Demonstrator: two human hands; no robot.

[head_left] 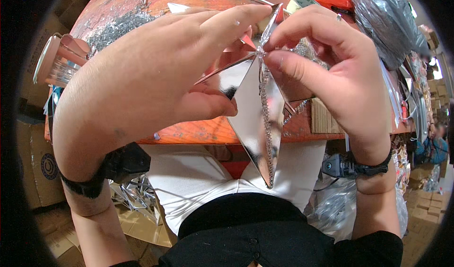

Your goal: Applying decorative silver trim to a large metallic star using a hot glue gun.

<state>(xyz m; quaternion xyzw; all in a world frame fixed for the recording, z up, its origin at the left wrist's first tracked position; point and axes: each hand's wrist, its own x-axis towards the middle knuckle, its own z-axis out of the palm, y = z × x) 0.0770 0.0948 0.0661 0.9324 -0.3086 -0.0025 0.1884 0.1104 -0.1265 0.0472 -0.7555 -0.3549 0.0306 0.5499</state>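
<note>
Two hands fill most of my view, both closed on one silver star ornament [257, 111] held up between my chest and the counter [189, 131]. Nearest me I see a black garment over a white one, then a black strap on each wrist, with a small black device on each.

My left hand [156, 78] has its fingers [227, 18] pinched shut on the star's upper part, the thumb curled in below against the mirrored face. My right hand [331, 73] grips from the other side, thumb and forefinger pressed together right at the star's middle, where a beaded silver strand [266, 120] runs down the central ridge to the lower tip. That long lower point hangs in front of the counter's edge and my white top.

Below the counter on my left lie scraps of shiny silver material [135, 193] on brown cardboard [142, 227].

Beyond the hands, the counter is orange-red and worn, dusted with what looks like silver glitter [113, 26], though I can't be sure at this angle. A clear jar with a pale lid [59, 61] lies on its side at the left edge. A roll of tape [300, 1] sits behind my right hand, and a grey plastic bag [383, 21] bulges at the far right.
</note>
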